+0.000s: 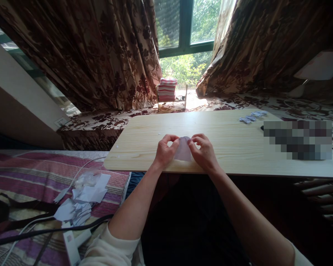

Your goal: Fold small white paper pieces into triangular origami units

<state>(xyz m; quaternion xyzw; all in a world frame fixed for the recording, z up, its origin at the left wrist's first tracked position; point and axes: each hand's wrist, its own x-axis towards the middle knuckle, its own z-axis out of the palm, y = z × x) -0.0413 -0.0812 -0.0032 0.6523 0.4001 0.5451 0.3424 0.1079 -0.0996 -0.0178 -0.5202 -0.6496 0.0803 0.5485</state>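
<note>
Between my two hands, close to the table's front edge, is a small piece of white paper (183, 150). My left hand (167, 149) pinches its upper left side between thumb and fingers. On the upper right side, my right hand (201, 148) grips it the same way. The paper's top edge looks rounded or folded over; its lower part hangs just over the pale wooden table (138, 140). Several small folded paper pieces (252, 117) lie at the table's far right.
Loose paper sheets (90, 190) and a white power strip (70, 244) with cables lie on the striped bed at left. A blurred-out dark object (298, 140) rests on the table's right. Behind stand a stack of striped cloths (167, 89), curtains (122, 55) and a lamp (320, 66).
</note>
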